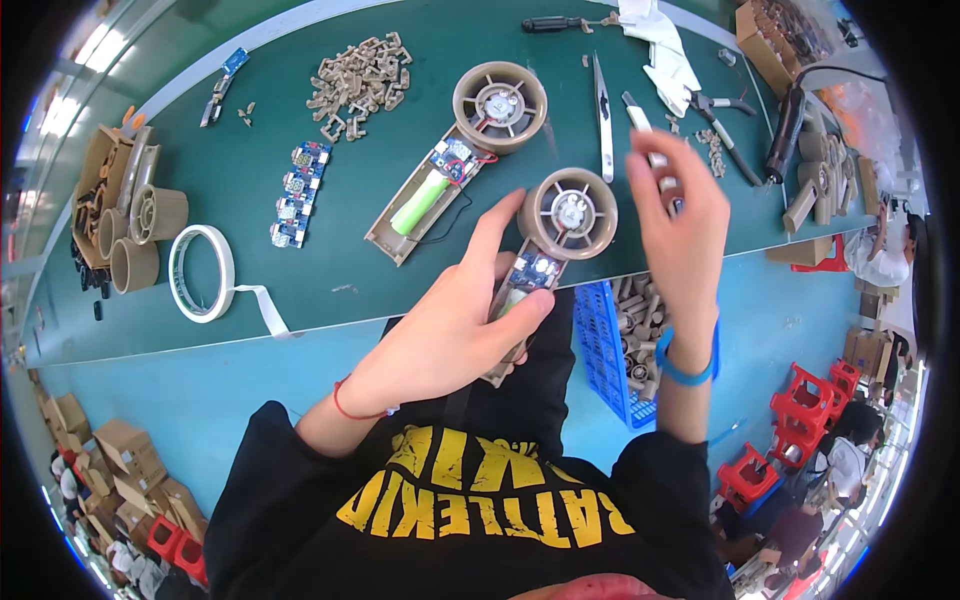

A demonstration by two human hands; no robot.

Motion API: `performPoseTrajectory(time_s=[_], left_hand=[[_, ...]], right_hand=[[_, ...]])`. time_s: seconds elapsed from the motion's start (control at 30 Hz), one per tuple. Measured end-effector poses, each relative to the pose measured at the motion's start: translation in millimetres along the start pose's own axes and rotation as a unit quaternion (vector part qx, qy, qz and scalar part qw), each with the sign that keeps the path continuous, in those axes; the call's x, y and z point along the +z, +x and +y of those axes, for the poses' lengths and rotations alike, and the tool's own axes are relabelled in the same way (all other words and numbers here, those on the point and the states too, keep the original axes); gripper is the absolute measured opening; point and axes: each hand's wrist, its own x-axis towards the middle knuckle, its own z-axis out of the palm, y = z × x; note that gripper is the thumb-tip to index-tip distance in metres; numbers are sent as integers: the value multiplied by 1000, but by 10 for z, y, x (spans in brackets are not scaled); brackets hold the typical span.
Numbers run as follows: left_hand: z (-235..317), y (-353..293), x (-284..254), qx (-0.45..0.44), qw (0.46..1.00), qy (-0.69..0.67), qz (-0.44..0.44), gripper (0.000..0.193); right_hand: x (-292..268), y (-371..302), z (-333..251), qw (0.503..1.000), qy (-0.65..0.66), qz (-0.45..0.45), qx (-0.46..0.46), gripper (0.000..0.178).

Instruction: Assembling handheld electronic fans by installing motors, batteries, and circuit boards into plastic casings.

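My left hand (450, 310) is wrapped round the tan handle of a small handheld fan (570, 213), tilted over the table's front edge. Its round, spoked head points up, and a blue circuit board (537, 266) shows in the open handle. To the right, my right hand (685, 190) hangs over the table with curled fingers. A slim white stick-like thing (636, 112) juts out beyond them; most of what lies at those fingers is hidden. Farther back lies a second open fan (500, 107) with a green battery cell (420, 204) and thin wires. Pointed tweezers (603, 118) lie between the hands.
The green table (370, 270) holds a pile of tan clips (360, 82), a strip of blue boards (300, 195), a tape roll (178, 275), pliers (728, 140) and a screwdriver (555, 24). Below its edge stands a blue crate (600, 350) of tan parts. Tan tubes (135, 265) stand left.
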Motion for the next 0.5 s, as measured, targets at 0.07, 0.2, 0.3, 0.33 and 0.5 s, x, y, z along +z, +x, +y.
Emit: performPoseTrajectory(time_s=[0.07, 0.2, 0.3, 0.33, 0.5], left_hand=[[30, -5, 48, -17, 1000, -7, 5, 73], [-28, 24, 128, 19, 997, 53, 53, 70], [-68, 55, 162, 58, 986, 135, 78, 72], [-80, 80, 177, 77, 981, 155, 89, 72], [-53, 63, 170, 69, 961, 230, 138, 65]], right_hand=[[76, 222, -6, 997, -74, -18, -18, 26], [231, 450, 143, 961, -259, -41, -84, 39], [292, 463, 210, 967, -239, -34, -79, 38], [298, 448, 239, 968, -236, -6, -90, 36], [-237, 112, -39, 982, 178, -9, 57, 31]])
